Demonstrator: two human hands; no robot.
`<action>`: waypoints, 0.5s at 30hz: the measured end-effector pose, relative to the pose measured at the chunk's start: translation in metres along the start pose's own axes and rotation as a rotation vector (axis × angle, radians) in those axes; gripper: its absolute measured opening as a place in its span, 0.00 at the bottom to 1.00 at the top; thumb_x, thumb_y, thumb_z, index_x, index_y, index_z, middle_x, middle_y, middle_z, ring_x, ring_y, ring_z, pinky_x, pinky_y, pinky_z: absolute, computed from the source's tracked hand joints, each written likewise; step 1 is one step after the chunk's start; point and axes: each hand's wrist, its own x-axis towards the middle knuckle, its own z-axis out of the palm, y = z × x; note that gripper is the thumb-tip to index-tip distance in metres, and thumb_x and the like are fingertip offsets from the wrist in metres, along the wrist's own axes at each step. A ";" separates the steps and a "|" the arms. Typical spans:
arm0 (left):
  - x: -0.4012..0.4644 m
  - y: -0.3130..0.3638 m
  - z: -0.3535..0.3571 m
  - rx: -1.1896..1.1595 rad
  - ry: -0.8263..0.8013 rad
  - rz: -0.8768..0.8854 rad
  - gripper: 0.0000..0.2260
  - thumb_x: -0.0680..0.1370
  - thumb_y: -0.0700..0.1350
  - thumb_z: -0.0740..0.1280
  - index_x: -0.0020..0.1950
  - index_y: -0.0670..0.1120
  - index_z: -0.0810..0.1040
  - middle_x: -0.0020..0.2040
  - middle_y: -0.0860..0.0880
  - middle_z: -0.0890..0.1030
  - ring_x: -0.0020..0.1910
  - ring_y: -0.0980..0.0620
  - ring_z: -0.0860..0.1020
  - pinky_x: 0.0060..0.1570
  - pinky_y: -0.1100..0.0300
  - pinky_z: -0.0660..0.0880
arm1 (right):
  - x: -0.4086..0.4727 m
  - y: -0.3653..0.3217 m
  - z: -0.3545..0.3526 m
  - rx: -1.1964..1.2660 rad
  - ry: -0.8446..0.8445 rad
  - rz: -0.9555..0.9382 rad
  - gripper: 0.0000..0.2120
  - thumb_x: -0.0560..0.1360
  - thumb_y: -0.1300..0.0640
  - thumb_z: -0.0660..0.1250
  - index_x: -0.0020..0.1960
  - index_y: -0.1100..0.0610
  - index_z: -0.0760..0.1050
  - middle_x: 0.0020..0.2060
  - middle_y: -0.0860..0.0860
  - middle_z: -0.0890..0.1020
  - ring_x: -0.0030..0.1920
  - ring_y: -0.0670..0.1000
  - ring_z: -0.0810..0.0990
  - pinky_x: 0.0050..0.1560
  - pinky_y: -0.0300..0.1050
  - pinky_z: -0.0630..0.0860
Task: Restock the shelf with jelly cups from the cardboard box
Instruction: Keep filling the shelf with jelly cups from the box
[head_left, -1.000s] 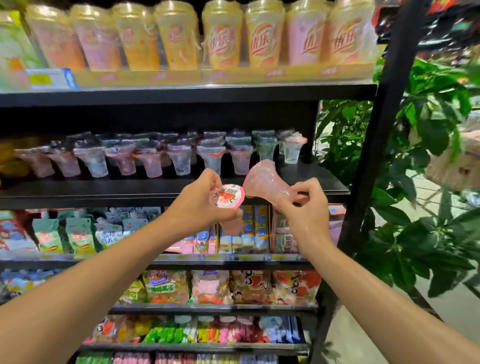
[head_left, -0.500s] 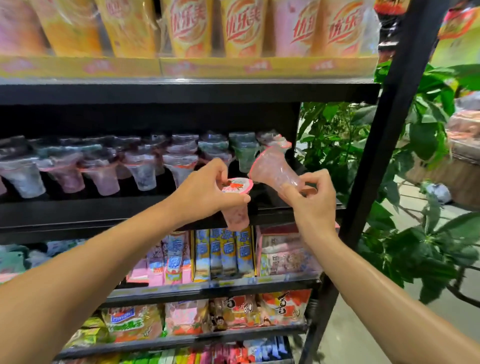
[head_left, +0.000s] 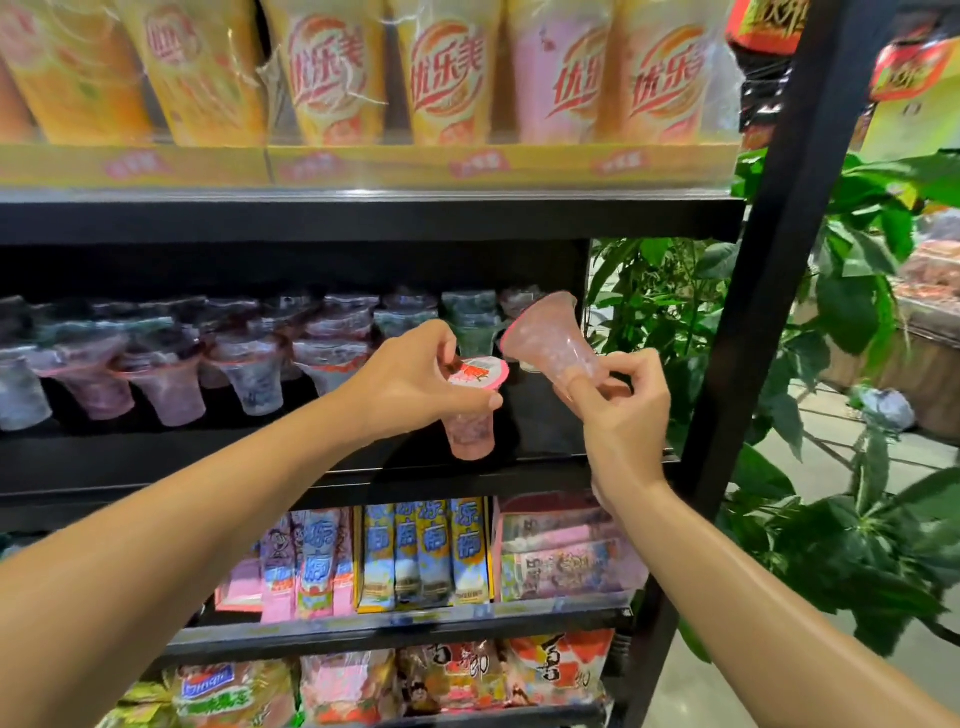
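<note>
You held one pink jelly cup (head_left: 470, 410) upright in your left hand (head_left: 415, 382), fingers curled round its rim, and another (head_left: 553, 345) tilted, pinched by your right hand (head_left: 621, 410), both just before the shelf (head_left: 545, 415), likely needing setting beside the row (head_left: 249, 358) beyond your fingers.

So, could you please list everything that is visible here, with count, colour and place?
jelly cup in left hand: one, pink, upright, before the middle shelf
jelly cup in right hand: one, pink, tilted, rim toward the shelf
shelved jelly cups: many, pink and clear, middle shelf
tall drink cups: several, yellow and pink, top shelf
snack packets: many, mixed colours, lower shelves
shelf frame: one, black
plant: green, right of the frame
left hand: grips its cup
right hand: pinches its cup's base
</note>
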 end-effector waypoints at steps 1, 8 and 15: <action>0.002 0.001 0.002 0.010 0.005 -0.014 0.26 0.69 0.59 0.77 0.51 0.41 0.70 0.49 0.43 0.81 0.44 0.44 0.76 0.37 0.55 0.67 | 0.003 0.000 0.001 0.015 -0.004 -0.002 0.11 0.73 0.65 0.74 0.47 0.60 0.71 0.38 0.46 0.75 0.38 0.42 0.75 0.41 0.39 0.75; 0.016 0.004 0.013 0.063 0.034 -0.062 0.27 0.67 0.60 0.78 0.54 0.41 0.75 0.48 0.44 0.82 0.47 0.45 0.81 0.47 0.45 0.78 | 0.009 0.015 -0.001 0.076 -0.096 0.049 0.13 0.69 0.54 0.73 0.48 0.54 0.71 0.41 0.51 0.76 0.40 0.51 0.74 0.42 0.44 0.73; 0.024 0.007 0.025 0.010 0.086 -0.124 0.20 0.71 0.53 0.78 0.39 0.45 0.68 0.29 0.53 0.68 0.24 0.58 0.65 0.21 0.68 0.59 | 0.014 0.029 -0.005 0.092 -0.289 0.218 0.23 0.72 0.68 0.70 0.55 0.48 0.64 0.49 0.52 0.73 0.47 0.48 0.76 0.47 0.40 0.75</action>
